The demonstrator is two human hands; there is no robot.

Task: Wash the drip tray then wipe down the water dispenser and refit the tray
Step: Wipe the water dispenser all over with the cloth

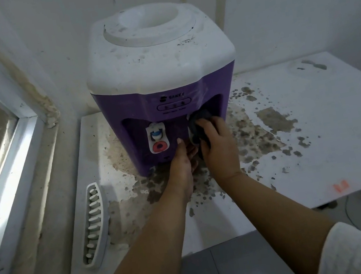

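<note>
Seeing the drip tray (93, 227) off the water dispenser (163, 86): it lies flat on the counter (307, 138), down-left of the dispenser's front, near the counter's left edge, slotted face up, not touching the dispenser.

Dispenser stands upright at the back of the counter, close to the wall (296, 7). White top with an open bottle well, purple body, both visibly soiled. Left tap (157, 138) on its front is exposed: white housing, blue nozzle, red button.

Right hand (219, 149) is at the dispenser's right tap recess, fingers curled around a dark cloth (197, 124) and pressing it against the tap there; the cloth hides that tap almost fully. Left hand (183, 163) sits just left of the right hand, low on the dispenser's front between the two taps, one fingertip on the purple panel. I can't tell from here whether its other fingers hold anything; they're tucked under the right hand.

Counter around the dispenser's base has patchy brown, peeled areas, worst in front and to its right. Window frame (8, 152) runs along the far left of the dispenser. White sleeves (354, 253) at the bottom edge.
</note>
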